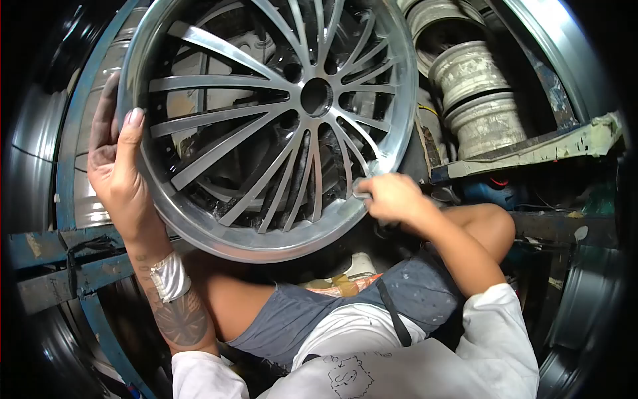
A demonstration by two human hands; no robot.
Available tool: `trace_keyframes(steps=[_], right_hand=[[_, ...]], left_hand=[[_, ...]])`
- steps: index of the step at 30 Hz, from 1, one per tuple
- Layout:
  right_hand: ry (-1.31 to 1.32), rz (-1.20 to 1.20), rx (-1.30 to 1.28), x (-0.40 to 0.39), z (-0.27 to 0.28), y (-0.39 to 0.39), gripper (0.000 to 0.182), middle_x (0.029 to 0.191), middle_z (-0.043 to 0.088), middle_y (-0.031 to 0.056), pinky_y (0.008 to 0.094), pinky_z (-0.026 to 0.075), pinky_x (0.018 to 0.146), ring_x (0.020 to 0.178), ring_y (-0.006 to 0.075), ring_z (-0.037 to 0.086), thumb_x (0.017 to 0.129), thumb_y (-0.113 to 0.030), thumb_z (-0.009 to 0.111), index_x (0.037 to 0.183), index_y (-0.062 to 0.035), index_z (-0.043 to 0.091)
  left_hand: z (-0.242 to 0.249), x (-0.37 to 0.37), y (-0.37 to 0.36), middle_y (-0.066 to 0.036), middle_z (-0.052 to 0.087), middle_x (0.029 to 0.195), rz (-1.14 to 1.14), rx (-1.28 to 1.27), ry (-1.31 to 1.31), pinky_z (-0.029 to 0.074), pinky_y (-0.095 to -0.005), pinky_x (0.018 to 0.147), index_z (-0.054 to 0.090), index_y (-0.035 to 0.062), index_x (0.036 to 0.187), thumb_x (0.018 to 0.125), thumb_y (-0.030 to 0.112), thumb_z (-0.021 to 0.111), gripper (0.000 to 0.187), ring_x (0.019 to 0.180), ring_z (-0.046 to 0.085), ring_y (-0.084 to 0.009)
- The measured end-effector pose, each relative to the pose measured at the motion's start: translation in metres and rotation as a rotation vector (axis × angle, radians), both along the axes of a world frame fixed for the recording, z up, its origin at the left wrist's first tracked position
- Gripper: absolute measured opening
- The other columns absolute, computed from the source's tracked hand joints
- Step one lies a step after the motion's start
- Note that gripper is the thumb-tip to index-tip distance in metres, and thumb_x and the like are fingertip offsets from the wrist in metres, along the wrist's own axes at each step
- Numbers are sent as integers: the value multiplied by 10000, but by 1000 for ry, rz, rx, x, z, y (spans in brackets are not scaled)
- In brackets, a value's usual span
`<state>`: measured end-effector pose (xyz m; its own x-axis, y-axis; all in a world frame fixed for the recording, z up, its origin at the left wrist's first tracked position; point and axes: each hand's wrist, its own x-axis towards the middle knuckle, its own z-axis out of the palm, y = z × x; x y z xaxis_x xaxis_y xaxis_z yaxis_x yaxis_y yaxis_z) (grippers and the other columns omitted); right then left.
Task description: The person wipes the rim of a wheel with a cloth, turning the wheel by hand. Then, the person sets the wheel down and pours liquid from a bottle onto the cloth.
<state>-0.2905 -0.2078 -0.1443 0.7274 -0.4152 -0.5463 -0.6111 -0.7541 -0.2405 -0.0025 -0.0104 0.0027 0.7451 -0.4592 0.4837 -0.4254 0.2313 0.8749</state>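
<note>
A large multi-spoke alloy wheel rim (293, 247) with a bare, shiny metal face stands tilted in front of my lap. At its left edge, my left hand (118, 156) braces the rim, with the thumb along the front lip and darkened fingers stretched up the outer side. My right hand (393, 201) is closed in a pinch at the lower right of the rim. Between its fingertips shows a small grey folded piece (361, 189), pressed against the inner lip near the spoke ends. Its material is too blurred to tell.
Stacked worn wheel rims (484, 123) stand at the right behind a paint-flaked ledge (531, 150). A blue metal frame (66, 159) runs along the left, with another rim (36, 143) beyond it. My bent knee (488, 229) lies just below my right forearm.
</note>
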Motion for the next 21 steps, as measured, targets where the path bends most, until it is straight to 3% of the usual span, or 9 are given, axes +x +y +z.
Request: trace_keyframes(steps=[5, 7, 12, 13, 15, 19, 21], right_hand=[[78, -189, 124, 9, 9, -21, 453, 1102, 760, 163, 466, 568, 943, 1032, 337, 733, 821, -209, 601, 1251, -211, 745], [67, 27, -18, 7, 13, 12, 448, 1101, 758, 171, 482, 564, 935, 1039, 347, 729, 831, -205, 602, 1259, -189, 736], [12, -184, 74, 4, 1, -12, 438, 1088, 742, 233, 487, 565, 930, 1076, 381, 712, 830, -184, 606, 1246, -197, 742], [64, -135, -68, 6, 5, 5, 414, 1092, 742, 230, 490, 565, 936, 1080, 380, 710, 843, -191, 606, 1232, -195, 747], [65, -47, -35, 10, 10, 33, 399, 1082, 744, 230, 487, 568, 941, 1058, 379, 718, 851, -197, 604, 1222, -193, 750], [124, -196, 116, 16, 14, -7, 430, 1128, 750, 186, 469, 554, 972, 1080, 345, 718, 841, -210, 599, 1245, -201, 747], [79, -16, -45, 14, 7, 16, 456, 1096, 758, 185, 464, 567, 942, 1046, 347, 730, 828, -205, 602, 1262, -197, 742]], left_hand=[[-2, 0, 5, -194, 691, 1313, -30, -3, 45, 509, -287, 1067, 535, -53, 1450, 980, 44, 651, 493, 1204, 676, -186], [-1, 0, 6, -190, 691, 1319, -9, -4, 16, 495, -291, 1076, 529, -45, 1461, 979, 43, 655, 506, 1200, 677, -183], [-7, 1, 10, -195, 652, 1376, -46, -3, -27, 463, -313, 1115, 492, -55, 1484, 971, 16, 638, 539, 1247, 648, -203], [-7, 2, 9, -197, 643, 1389, -47, -20, -66, 460, -318, 1119, 483, -57, 1489, 970, 11, 634, 545, 1256, 643, -206], [-8, 3, 11, -200, 619, 1418, -61, -3, -53, 453, -333, 1131, 463, -66, 1498, 957, -10, 618, 566, 1281, 628, -213], [-5, 1, 14, -205, 619, 1412, -43, 28, -15, 448, -347, 1138, 484, -72, 1480, 932, -26, 612, 565, 1286, 622, -219], [-6, 4, 15, -207, 614, 1415, -31, 30, -63, 446, -348, 1138, 497, -73, 1469, 925, -24, 613, 559, 1289, 619, -223]])
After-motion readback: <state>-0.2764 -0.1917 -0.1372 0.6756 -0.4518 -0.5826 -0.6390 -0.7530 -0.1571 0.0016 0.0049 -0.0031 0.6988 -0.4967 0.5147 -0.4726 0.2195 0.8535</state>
